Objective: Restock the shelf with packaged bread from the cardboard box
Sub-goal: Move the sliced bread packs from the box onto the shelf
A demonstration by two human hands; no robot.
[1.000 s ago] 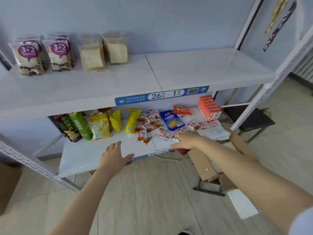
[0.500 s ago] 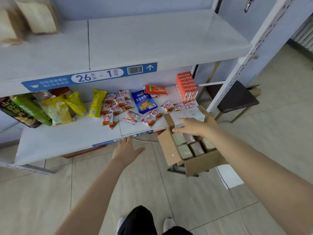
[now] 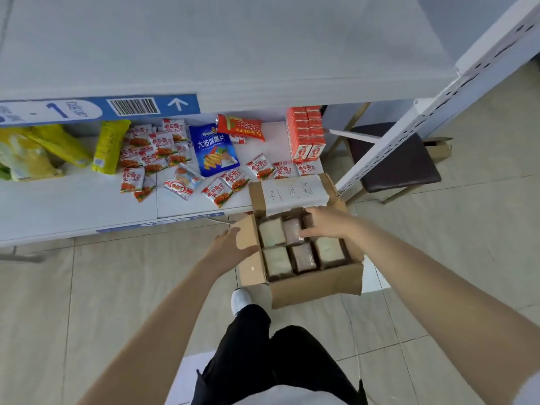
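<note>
**Your hands are at the bread box**

From the head camera, you look down at an open cardboard box (image 3: 315,290). It sits just in front of the right end of the lower shelf (image 3: 73,206). The packs of bread (image 3: 277,261) are inside the box, standing close together in two rows. Some are pale and some are brown.

Your right hand (image 3: 327,226) is wide and lies palm down on the back row. Its fingertips (image 3: 304,233) touch a brown pack (image 3: 292,232). It holds nothing.

Your left hand (image 3: 226,248) is at the box's left flap (image 3: 248,235). The thumb is on one side of the flap and the fingers are on the other. I cannot tell if it pinches the flap or only touches it.

A white paper (image 3: 293,192) with writing is stuck on the back flap.

On the lower shelf lie many small red and white snack packs (image 3: 133,179), a blue chip bag (image 3: 216,150), yellow bags (image 3: 109,146) and red cartons (image 3: 308,133). The upper shelf board (image 3: 233,39) is bare where you can see it. A dark stool (image 3: 400,159) stands to the right, behind the shelf post.
</note>
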